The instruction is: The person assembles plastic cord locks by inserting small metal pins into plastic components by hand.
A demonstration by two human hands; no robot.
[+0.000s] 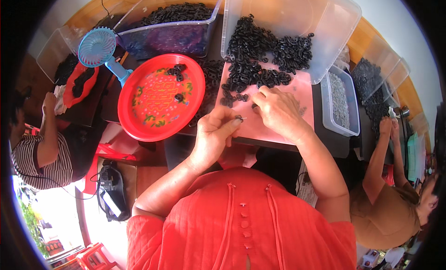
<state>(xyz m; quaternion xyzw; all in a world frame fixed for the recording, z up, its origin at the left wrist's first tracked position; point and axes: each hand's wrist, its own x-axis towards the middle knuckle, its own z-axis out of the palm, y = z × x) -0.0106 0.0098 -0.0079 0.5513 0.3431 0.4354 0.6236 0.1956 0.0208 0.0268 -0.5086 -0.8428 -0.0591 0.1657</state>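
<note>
My left hand (208, 136) is closed in a pinch, holding a small black plastic piece (239, 117) with a thin metal pin (245, 118) sticking out toward the right. Close beside it, my right hand (282, 113) hovers over the pink sheet (237, 133), fingers bent and pressed together. A dark bit, seemingly another black piece (254, 105), shows at its fingertips; the fingers partly hide it. Just beyond both hands, a heap of black oval pieces with holes (251, 42) spills from a tipped clear bin (332, 19) onto the sheet.
At left sits a red round tray (124, 109) with a few black pieces (176, 72). Behind it are a blue fan (96, 47) and a filled clear bin (162, 40). A box of metal pins (329, 119) stands right. People work at both sides.
</note>
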